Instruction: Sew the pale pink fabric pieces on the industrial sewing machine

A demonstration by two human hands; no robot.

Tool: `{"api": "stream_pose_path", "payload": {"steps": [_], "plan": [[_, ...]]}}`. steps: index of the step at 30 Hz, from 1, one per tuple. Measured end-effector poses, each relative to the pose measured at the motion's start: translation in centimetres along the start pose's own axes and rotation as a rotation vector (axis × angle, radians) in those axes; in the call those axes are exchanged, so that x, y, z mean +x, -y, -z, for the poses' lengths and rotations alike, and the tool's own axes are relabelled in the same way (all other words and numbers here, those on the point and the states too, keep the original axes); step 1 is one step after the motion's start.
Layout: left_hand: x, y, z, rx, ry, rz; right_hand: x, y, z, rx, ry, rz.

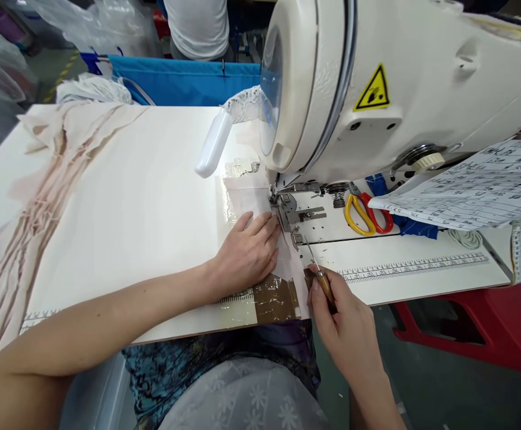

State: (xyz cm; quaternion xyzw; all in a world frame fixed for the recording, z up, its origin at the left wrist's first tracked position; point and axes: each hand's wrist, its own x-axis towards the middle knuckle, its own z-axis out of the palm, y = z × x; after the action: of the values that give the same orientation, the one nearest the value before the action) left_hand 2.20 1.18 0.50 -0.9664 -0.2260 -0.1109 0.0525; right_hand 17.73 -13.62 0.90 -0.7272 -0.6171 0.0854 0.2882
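While my left hand (247, 255), fingers slightly parted, lies on the pale pink fabric strip (294, 267) before the bulky white sewing machine (403, 131), apparently keeping it flat, my right hand (348, 319) grips a wooden-handled metal awl (325, 288), presumably for guiding edges.

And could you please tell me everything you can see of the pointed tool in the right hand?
The pointed tool looks like an awl: a thin, straight, metallic spike set in a rounded brown handle that looks wooden. The right hand grips the handle, partly hiding it. The spike slants forward and slightly left, its tip right of the pale cloth, toward the sewing machine. Whether the tip touches anything is unclear.
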Motion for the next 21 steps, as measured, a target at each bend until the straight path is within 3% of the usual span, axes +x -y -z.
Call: {"api": "stream_pose_path", "payload": {"steps": [21], "plan": [[-0.15,0.07,0.03,-0.043,0.034,-0.014,0.02,-0.67,-0.12,0.054,0.023,-0.062]]}}
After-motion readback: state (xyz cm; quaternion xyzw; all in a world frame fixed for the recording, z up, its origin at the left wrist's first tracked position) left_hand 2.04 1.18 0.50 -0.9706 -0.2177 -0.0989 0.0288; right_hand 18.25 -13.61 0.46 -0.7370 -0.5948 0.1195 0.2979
